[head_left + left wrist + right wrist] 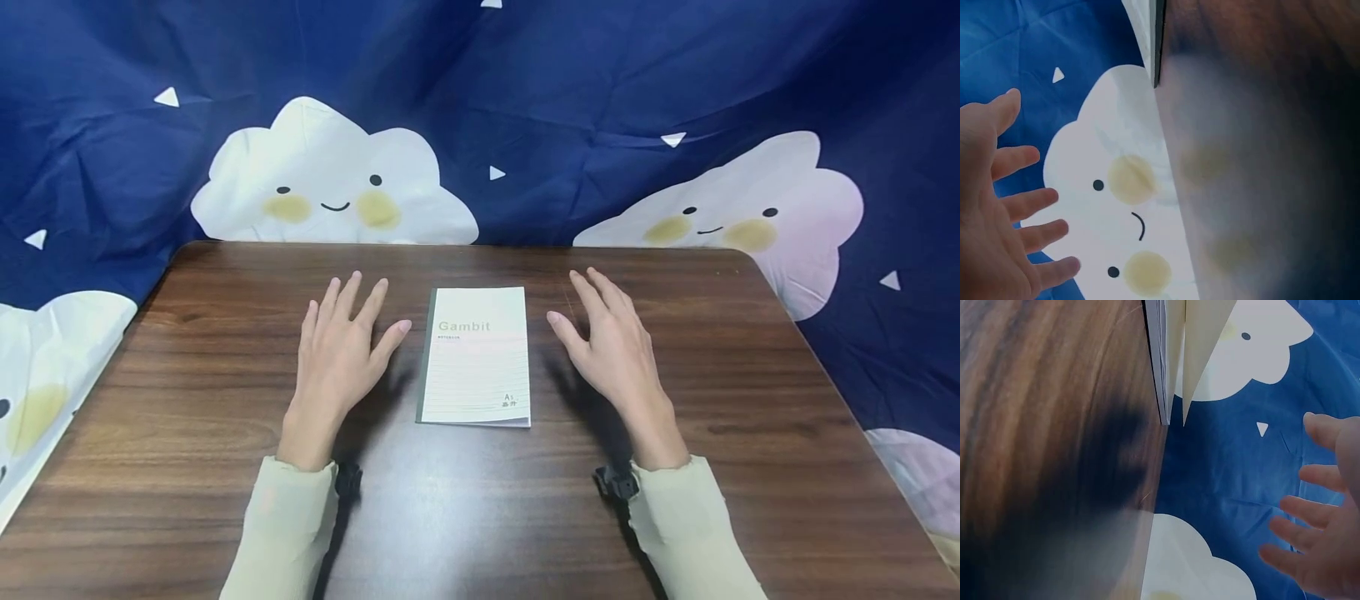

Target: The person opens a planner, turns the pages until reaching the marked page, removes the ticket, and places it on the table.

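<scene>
A pale notebook [480, 367] with a dark spine and the word "Gambit" on its cover lies on the brown wooden table between the two hands. To its left hovers my left hand [337, 350], fingers spread and nothing in it. My right hand [611, 342] is held on the other side, its fingers extended and also holding nothing. In the left wrist view the notebook's dark spine [1159, 44] shows at the top. The right wrist view shows its page edges [1163, 369], with the cover [1200, 350] lifted slightly off the pages.
The wooden table [180, 400] has rounded far corners. Behind it hangs a dark blue cloth [540, 100] printed with smiling white clouds and small triangles. A small black device [617, 482] sits at the right wrist, and another black device [348, 481] at the left.
</scene>
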A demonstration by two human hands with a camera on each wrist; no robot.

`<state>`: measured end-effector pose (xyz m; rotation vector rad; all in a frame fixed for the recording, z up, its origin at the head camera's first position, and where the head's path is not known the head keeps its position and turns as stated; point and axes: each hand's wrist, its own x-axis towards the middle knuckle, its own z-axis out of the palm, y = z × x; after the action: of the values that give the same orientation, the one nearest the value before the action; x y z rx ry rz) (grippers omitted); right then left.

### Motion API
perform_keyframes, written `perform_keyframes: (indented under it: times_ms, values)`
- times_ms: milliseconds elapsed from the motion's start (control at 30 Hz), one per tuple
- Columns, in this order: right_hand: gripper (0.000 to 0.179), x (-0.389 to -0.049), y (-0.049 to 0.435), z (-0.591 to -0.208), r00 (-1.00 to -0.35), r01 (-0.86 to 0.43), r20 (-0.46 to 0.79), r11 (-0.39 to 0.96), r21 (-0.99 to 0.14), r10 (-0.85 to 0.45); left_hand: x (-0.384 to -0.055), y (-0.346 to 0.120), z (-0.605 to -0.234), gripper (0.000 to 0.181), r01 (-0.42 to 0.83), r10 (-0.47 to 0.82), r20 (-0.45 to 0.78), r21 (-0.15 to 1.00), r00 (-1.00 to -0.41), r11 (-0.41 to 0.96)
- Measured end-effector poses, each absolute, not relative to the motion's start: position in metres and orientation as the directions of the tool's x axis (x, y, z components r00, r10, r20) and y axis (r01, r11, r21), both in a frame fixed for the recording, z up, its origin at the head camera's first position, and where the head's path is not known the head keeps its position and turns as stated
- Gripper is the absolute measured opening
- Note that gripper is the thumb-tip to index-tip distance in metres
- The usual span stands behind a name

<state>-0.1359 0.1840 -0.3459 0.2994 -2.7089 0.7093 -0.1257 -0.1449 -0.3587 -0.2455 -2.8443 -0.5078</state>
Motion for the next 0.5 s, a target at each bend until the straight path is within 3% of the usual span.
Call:
perform_keyframes:
  times_ms: [167, 500]
  values:
    - [0.062, -0.1369, 0.1861, -0.3445, -0.925, -0.285, 0.363, 0.834, -0.472, -0.11, -0.127, -0.1428, -0.3566, 0.064, 0.213, 0.11, 0.284, 0.365, -0.953, 0.907]
    - [0.055, -0.1434, 0.1915, -0.3415, -0.92, -0.318, 0.384, 0.722, -0.614, -0.078, -0.1349, -0.142, -0.3557, 0.065, 0.224, 0.078, 0.243, 0.661, -0.967, 0.717]
